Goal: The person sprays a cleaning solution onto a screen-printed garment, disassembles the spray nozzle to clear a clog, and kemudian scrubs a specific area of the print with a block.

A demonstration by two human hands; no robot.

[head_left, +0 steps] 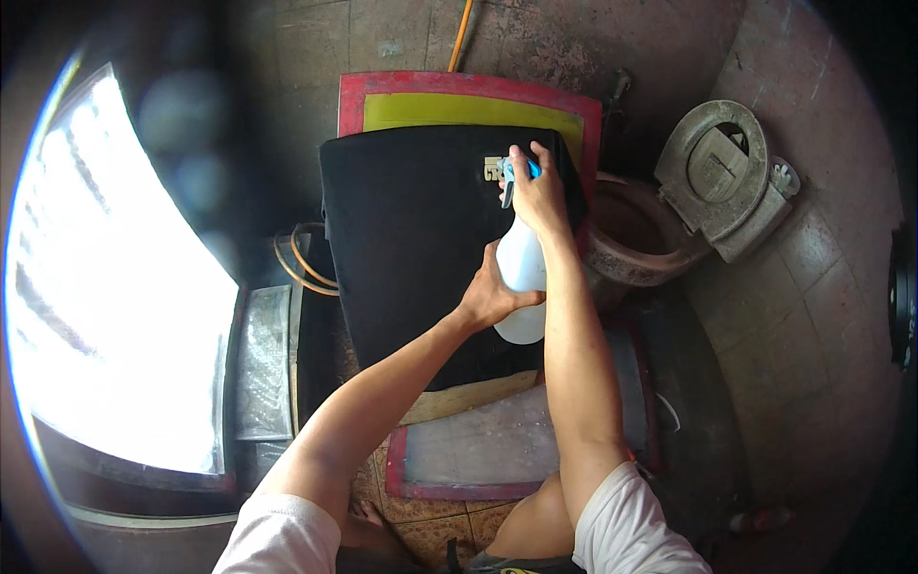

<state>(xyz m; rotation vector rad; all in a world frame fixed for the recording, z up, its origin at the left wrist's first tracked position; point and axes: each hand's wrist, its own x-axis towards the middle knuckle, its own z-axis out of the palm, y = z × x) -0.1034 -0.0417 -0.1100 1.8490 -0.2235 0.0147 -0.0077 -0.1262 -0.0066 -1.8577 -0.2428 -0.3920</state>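
Head view, looking down past my knee: nearest my feet a red-framed screen (478,450) lies flat on the tiled floor (822,316), with a strip of cardboard (469,397) across its upper edge. Beyond it a black cloth (411,239) covers a second red frame with a yellow mesh (459,110) leaning toward the far wall. To the right stand a clay pot (636,234) and, farther off, a squat toilet pan (727,177); on the left orange hose loops (301,268) lie beside a bright window. My left hand (488,297) is wrapped around the side of a white spray bottle (521,282) held over the cloth. My right hand (537,191) is closed on its blue trigger head (521,170).
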